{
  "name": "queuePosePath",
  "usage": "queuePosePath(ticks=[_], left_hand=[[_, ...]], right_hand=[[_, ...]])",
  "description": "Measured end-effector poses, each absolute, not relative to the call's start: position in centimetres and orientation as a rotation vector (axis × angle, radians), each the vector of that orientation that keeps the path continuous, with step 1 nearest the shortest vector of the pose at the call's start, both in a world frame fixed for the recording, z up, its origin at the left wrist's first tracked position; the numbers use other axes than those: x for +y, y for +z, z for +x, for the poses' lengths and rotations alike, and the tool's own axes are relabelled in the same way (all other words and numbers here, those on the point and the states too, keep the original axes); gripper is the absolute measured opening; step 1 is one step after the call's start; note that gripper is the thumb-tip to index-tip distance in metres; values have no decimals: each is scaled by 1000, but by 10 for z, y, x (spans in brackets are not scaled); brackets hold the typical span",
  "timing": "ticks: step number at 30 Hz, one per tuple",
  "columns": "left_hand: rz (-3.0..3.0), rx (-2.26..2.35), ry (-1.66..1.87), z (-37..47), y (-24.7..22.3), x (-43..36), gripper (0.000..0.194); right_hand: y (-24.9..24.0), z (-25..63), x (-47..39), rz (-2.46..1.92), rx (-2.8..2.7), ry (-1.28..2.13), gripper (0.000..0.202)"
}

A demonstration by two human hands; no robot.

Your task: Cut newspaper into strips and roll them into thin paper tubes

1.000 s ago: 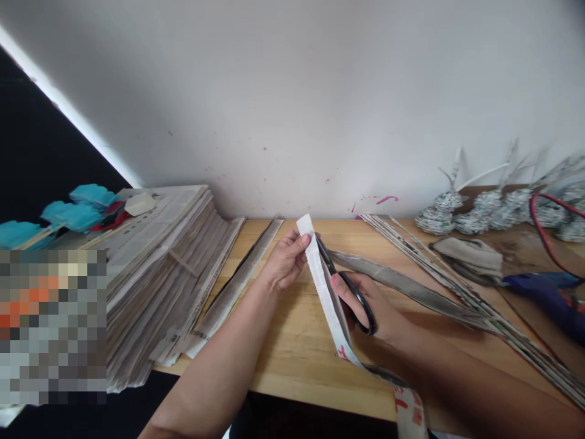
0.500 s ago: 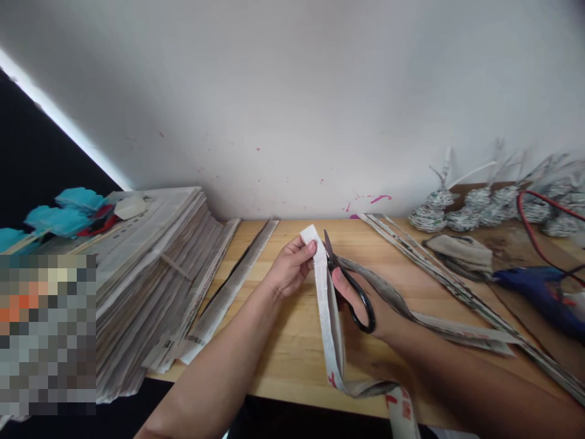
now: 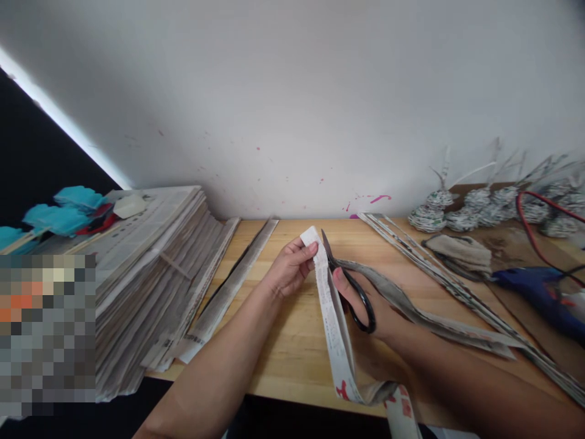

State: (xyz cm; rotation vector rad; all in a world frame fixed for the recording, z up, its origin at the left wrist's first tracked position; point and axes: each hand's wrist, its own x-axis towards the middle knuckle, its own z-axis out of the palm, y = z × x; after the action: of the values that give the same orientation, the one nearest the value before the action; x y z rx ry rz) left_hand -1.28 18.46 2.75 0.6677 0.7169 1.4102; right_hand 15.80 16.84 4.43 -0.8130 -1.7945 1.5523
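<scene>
One left hand [image 3: 294, 263]: the clock's centre for every hour below; thumb and fingers pinch a paper strip [image 3: 325, 299] close to its upper end.
Paper strip: tip jutting past the thumb toward one o'clock; length hanging toward five, bending and doubling over near the table edge, red marks at the bend.
Right hand [image 3: 361, 302]: four o'clock; thumb in the black handle loop, grip closed on the scissors [image 3: 329, 251]; the other fingers are mostly hidden.
Scissors: pointing up toward eleven, just beside the strip; cannot tell how wide the blades stand.
Grey strip [image 3: 388, 291]: from behind the scissors outward between three and four; cannot tell whether it joins the held one.
Newspaper stack [image 3: 150, 268]: nine o'clock, with a loose strip [image 3: 233, 288] nearer the hand.
Teal shapes [image 3: 64, 217]: between nine and ten.
Rolled paper sticks [image 3: 443, 282]: slanting from two toward four.
Woven paper forms [image 3: 429, 213]: between two and three.
Blue glue gun [image 3: 530, 283]: just past three.
Wooden table [image 3: 283, 360]: bare wood at six.
</scene>
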Motion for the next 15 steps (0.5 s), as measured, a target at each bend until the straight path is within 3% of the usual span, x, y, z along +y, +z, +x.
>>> queuePosePath(ticks=[15], left_hand=[[619, 737, 1391, -12, 24, 185, 32]], right_hand=[[49, 158, 163, -830, -1805, 1496, 60]])
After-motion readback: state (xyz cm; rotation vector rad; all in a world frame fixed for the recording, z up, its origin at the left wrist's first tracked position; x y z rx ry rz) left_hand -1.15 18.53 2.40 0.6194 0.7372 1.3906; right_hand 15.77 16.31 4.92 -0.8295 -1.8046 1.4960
